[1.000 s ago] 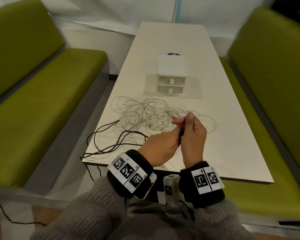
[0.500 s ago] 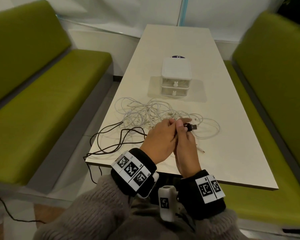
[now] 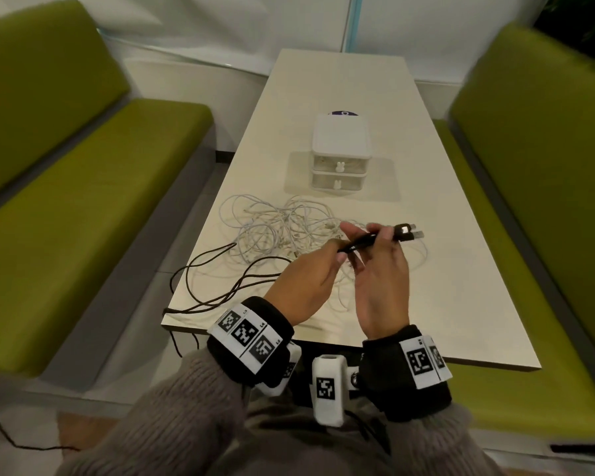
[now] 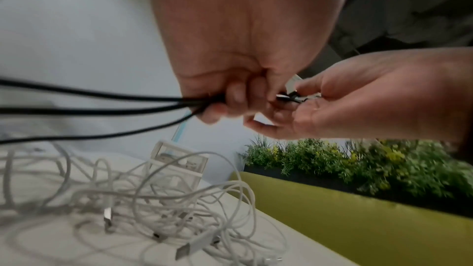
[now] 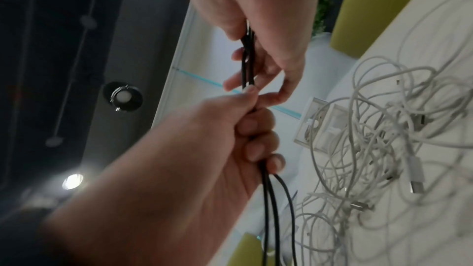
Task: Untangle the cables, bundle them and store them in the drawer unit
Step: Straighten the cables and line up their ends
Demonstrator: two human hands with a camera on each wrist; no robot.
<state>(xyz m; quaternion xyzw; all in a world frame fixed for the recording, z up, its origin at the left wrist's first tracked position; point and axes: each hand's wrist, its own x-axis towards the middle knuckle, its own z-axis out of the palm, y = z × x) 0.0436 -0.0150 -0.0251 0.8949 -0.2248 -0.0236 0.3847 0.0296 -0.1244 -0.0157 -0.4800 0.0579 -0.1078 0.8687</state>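
Holding thin black rubber cable (image 3: 358, 242) doubled above table edge, long axis running left to right, plug ends past right hand (image 3: 382, 280).

Left wrist: left hand (image 4: 245, 52) fisted round black strands, right fingertips (image 4: 256, 123) pinching plugs.

Right wrist: tangled white cables (image 5: 384, 139) between hands and white two-drawer plastic unit (image 5: 320, 122).

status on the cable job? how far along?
Early. Done: nothing stored; both drawers of the drawer unit look closed. In hand: left hand and right hand grip the black cable. Left: white cable tangle lies unsorted on the table.
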